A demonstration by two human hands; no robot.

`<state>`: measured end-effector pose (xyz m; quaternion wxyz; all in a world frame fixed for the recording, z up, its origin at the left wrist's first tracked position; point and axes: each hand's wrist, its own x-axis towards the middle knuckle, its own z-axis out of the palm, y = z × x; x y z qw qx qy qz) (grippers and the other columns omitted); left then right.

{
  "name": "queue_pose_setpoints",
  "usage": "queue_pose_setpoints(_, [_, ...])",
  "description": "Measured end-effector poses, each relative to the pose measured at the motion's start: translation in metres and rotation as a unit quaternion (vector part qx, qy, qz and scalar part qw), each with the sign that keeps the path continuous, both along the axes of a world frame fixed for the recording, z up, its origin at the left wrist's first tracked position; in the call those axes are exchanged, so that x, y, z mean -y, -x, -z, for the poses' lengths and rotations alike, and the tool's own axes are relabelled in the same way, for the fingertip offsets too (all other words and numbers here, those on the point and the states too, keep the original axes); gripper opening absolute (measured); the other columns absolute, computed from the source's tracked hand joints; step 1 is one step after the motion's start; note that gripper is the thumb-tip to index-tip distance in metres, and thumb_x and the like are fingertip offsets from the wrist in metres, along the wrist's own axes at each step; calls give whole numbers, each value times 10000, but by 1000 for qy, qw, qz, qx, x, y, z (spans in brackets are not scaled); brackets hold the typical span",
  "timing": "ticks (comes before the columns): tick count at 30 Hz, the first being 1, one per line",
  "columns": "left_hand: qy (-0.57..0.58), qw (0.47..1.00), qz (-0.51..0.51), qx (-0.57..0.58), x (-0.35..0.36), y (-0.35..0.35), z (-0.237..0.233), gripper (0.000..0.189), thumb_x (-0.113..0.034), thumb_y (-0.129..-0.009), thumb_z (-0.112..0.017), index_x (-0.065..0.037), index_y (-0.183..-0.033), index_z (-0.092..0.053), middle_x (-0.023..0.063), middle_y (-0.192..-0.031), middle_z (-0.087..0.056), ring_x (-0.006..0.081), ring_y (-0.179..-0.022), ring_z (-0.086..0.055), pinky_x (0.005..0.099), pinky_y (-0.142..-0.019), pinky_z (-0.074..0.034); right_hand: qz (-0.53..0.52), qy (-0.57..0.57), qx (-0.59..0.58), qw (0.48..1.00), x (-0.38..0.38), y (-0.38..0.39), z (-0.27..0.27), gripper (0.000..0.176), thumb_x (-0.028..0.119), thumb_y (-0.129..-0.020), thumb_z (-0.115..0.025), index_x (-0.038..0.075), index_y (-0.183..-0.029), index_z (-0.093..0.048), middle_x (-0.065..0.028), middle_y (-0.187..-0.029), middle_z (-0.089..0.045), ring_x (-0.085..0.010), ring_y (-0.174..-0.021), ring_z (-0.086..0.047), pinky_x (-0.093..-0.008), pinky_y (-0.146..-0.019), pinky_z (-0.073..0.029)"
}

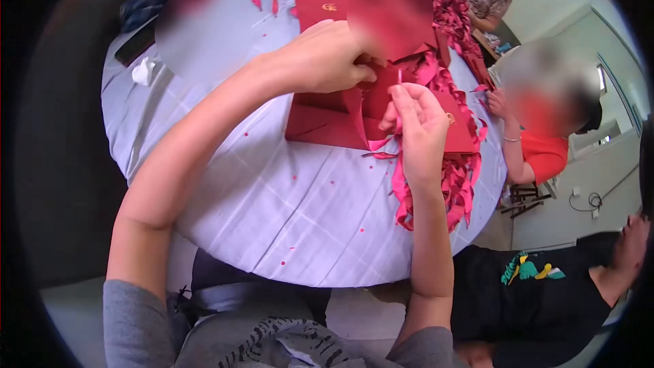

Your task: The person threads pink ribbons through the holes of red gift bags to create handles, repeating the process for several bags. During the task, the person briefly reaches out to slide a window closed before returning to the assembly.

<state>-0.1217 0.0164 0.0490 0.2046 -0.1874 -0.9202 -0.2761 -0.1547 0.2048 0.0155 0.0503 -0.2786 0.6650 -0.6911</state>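
Both my hands are over a dark red paper bag or folder (320,126) lying on the round table. My left hand (335,58) has its fingers bent and pressed together at a pink-red ribbon (355,112), which hangs down below it. Close by on the right, my right hand (419,119) pinches the other part of the ribbon between thumb and fingers, with a small pale tip sticking up. The ribbon loops between the two hands. A second red piece with a gold mark (460,126) lies partly behind my right hand.
A heap of red ribbons (460,191) runs along the table's right side. More red folders (320,8) lie at the back. A dark phone-like object (136,44) and white tissue (143,71) are on the left. People sit at the right, one in black (538,300).
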Motion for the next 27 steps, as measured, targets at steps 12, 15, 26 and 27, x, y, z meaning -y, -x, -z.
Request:
queue_pose_setpoints(12, [-109,975,110,158,9,23,-5,243,-11,-801,-610,31,-1040,-610,97,-951,-664,152,-928,-621,268,-836,-468,61,-46,-36,996,1,-5,9,109,66,-911,-520,-1,-825,-508,6,-588,-516,-23,-503,-465,-165,-455,-362])
queue_pose_setpoints(15, [-119,975,124,143,8,23,-3,244,-17,-799,-615,27,-1038,-615,96,-936,-666,153,-916,-623,267,-830,-471,71,-43,-51,995,2,-6,10,106,55,-906,-524,2,-817,-503,9,-589,-515,-18,-504,-461,-161,-451,-353])
queue_pose_setpoints(26, [-116,989,78,57,-7,17,1,215,-68,-764,-680,34,-951,-655,112,-779,-677,107,-715,-624,257,-670,-498,147,-43,-107,982,3,-14,10,140,-10,-852,-551,16,-739,-474,44,-570,-448,7,-494,-393,-180,-428,-294])
queue_pose_setpoints(27, [-115,989,78,53,-8,17,0,215,-68,-764,-680,34,-951,-655,112,-779,-677,107,-715,-624,257,-670,-498,147,-42,-111,982,3,-13,10,140,-10,-852,-551,16,-739,-474,44,-570,-448,7,-494,-393,-180,-428,-294])
